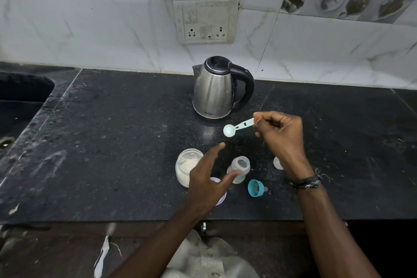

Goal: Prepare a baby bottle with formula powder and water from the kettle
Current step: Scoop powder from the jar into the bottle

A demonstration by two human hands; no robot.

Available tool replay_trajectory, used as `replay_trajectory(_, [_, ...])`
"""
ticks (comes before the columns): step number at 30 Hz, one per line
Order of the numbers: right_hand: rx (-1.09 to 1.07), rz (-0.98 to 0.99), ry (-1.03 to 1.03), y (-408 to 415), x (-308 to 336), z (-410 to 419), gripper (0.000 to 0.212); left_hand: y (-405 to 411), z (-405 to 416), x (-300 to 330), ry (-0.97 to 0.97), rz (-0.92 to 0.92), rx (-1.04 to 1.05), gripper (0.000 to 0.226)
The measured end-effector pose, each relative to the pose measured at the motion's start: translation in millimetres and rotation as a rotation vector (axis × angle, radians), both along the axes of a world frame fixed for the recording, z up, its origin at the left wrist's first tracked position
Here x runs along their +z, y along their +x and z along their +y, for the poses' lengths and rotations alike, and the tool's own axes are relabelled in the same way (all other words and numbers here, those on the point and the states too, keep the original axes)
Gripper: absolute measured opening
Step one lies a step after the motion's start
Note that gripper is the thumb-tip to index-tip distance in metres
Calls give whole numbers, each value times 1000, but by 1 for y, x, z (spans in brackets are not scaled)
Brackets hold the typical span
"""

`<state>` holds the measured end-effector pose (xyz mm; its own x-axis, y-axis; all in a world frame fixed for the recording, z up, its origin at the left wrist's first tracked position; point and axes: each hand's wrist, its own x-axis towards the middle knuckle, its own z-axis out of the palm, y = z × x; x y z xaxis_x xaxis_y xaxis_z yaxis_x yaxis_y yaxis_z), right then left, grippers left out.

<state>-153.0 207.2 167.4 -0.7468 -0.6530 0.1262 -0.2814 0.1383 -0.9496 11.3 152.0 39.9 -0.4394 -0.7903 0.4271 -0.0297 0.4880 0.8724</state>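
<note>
An open baby bottle stands upright on the black counter. Left of it is an open jar of white formula powder. My right hand pinches the handle of a pale blue measuring scoop, held above the counter between the kettle and the bottle. My left hand hovers with fingers spread between jar and bottle, thumb near the bottle's side. A steel kettle with a black handle stands behind. The teal bottle ring with its teat lies to the bottle's right.
A white lid lies partly under my left hand. A small clear cap sits behind my right wrist. A sink is at the far left. A wall socket panel is above the kettle. Cloth lies below the counter edge.
</note>
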Motion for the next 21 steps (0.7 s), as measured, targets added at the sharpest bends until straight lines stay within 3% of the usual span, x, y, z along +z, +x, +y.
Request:
replay_trajectory(4, [58,18,6,12,-3,-14,10,27,-14,8,-6,36,190,82])
replay_trajectory(12, [205,306,206,54,-43,-46,13,61,-37,-16,253,-155,134,127])
replay_trajectory(17, [300,599,464,80,-61,-56,17,64,-34,-39,342,-242,67,127])
replay_trajectory(21, [387,724,545,90,-74,-61,14,64,-31,-49,376,-257,68,114])
